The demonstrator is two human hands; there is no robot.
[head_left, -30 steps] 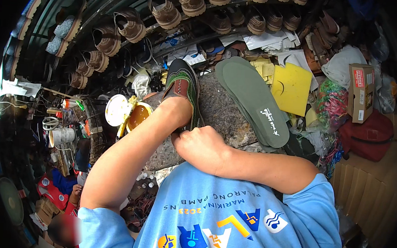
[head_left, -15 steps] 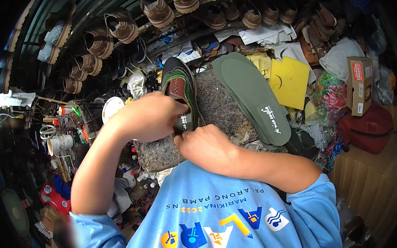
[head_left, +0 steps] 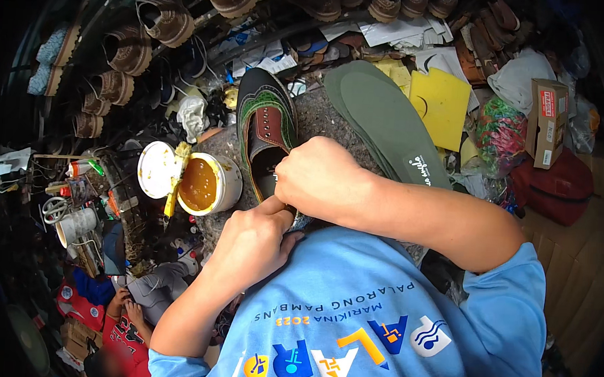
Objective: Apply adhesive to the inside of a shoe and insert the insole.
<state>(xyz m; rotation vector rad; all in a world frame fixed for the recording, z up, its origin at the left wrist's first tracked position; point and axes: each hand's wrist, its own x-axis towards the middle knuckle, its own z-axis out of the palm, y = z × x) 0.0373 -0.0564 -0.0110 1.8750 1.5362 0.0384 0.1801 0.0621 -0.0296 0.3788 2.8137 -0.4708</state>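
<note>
A leather shoe [head_left: 270, 117] in black, green and reddish brown lies before me with its toe pointing away. Its opening is partly covered by my hands, and some white lettering shows on the lining inside. My left hand [head_left: 254, 234] is closed at the heel end, fingertips against the back of the shoe. Curled over the right rim of the opening, my right hand [head_left: 320, 176] is closed too; its fingertips are hidden. The hands meet at the heel. To the right lie green insoles [head_left: 383, 110], stacked with white lettering at one end.
An open white tub [head_left: 230, 187] of amber paste stands left of the shoe, with a yellow-smeared brush [head_left: 174, 184] and a round lid [head_left: 155, 169]. Yellow sheets [head_left: 442, 107] and a cardboard box [head_left: 546, 124] lie right. Brown shoes [head_left: 167, 18] fill racks behind. Someone in red [head_left: 126, 344] sits lower left.
My left hand has moved down toward the heel, uncovering the tub. My right hand has shifted up and over the shoe's right rim. The view has shifted, and a person in red shows lower left.
</note>
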